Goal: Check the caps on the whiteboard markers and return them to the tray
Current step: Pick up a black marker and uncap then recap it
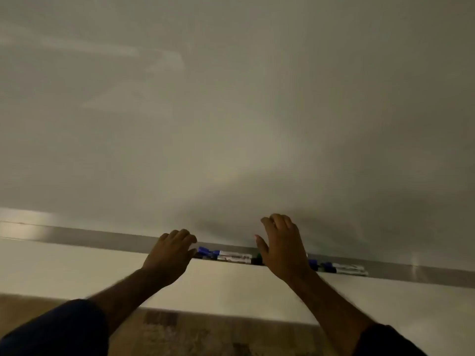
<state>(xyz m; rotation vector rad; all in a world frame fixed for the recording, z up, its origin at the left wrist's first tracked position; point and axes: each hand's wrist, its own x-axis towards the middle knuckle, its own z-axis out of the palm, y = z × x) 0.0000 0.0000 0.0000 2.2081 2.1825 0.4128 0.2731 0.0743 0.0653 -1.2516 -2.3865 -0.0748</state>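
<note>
Markers (pixel 234 258) in tray (pixel 411 272) – whiteboard (pixel 231 111) behind | left hand (pixel 167 255), right hand (pixel 281 250) empty, fingers loose

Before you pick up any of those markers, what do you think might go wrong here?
The markers lie bunched together in the narrow tray, so the left hand reaching in may knock a neighbour off the ledge. The right hand hides some markers, so a loose cap there could be missed. Dim light makes cap gaps hard to judge.
</note>
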